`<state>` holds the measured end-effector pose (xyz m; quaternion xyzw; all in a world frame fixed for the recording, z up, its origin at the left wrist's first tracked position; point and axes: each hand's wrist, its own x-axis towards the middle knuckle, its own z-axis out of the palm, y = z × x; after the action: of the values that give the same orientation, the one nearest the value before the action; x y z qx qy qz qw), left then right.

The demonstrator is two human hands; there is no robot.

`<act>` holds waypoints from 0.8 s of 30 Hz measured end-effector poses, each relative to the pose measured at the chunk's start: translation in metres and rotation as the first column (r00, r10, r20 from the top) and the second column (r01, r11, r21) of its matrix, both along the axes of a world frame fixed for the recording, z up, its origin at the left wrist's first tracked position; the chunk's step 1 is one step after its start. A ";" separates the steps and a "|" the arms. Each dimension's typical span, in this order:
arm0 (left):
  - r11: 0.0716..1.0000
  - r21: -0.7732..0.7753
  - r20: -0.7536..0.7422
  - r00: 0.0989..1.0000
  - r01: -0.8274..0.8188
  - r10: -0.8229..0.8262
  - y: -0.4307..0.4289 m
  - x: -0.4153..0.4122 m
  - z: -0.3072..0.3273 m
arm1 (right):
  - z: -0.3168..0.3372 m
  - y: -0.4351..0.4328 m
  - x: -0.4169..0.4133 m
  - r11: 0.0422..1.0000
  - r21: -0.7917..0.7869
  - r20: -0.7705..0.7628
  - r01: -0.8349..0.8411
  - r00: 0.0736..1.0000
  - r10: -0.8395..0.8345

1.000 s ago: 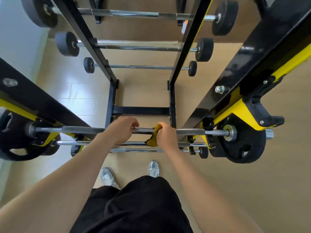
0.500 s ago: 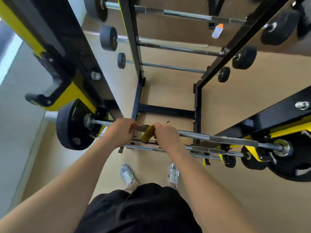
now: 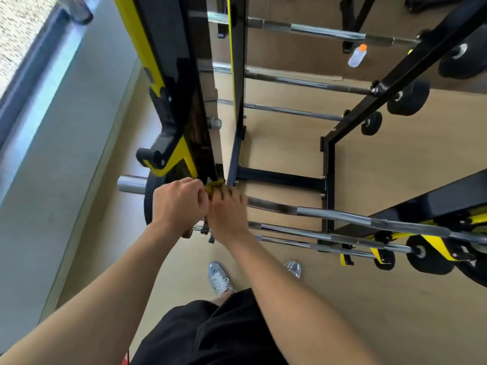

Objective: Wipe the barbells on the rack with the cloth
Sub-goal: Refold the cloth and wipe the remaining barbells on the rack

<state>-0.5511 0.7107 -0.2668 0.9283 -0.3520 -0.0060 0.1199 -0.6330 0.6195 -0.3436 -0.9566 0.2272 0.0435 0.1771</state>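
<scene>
Yellow cloth (image 3: pixel 216 186) sits bunched on the top barbell (image 3: pixel 342 217), just left of centre, right against the black-and-yellow rack upright (image 3: pixel 179 101). Right hand (image 3: pixel 228 214), motion-blurred, curls over cloth and bar. Left hand (image 3: pixel 179 204) touches it, fist wrapped round the same bar, beside the black plate (image 3: pixel 148 204).

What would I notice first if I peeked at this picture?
Two hands meet in the middle: the left hand grips a shiny barbell beside its black weight plate, and the right hand holds a yellow cloth on the bar. Above them leans the big black-and-yellow rack. A small bottle with an orange cap sits on the floor at the top right.
</scene>
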 end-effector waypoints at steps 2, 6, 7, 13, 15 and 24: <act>0.997 -0.060 0.102 0.994 0.055 -0.049 0.015 0.008 -0.003 | -0.001 0.027 0.014 1.000 -0.016 -0.026 0.009 1.000 -0.009; 0.998 -0.030 0.213 0.976 0.062 -0.054 0.039 0.024 -0.011 | -0.001 0.015 0.020 0.990 -0.134 -0.041 -0.033 0.999 0.028; 1.000 0.010 0.199 0.980 0.017 -0.018 0.040 0.026 -0.012 | -0.001 0.002 0.020 0.985 -0.161 -0.053 -0.059 0.997 0.051; 0.974 0.217 0.006 0.998 -0.069 0.070 0.030 0.030 -0.013 | -0.008 -0.045 -0.009 0.966 -0.242 -0.178 -0.089 0.983 0.046; 0.965 0.255 0.000 0.998 -0.058 0.060 0.028 0.033 -0.012 | -0.004 -0.034 -0.007 0.981 -0.192 -0.212 0.001 0.976 -0.043; 0.962 0.275 0.034 0.999 0.003 -0.012 0.023 0.049 -0.014 | 0.007 0.034 0.058 0.966 0.057 -0.218 0.251 0.948 -0.233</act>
<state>-0.5019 0.7337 -0.2809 0.9346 -0.3533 -0.0390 -0.0162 -0.5754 0.6533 -0.3370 -0.9032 0.3584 0.1315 0.1962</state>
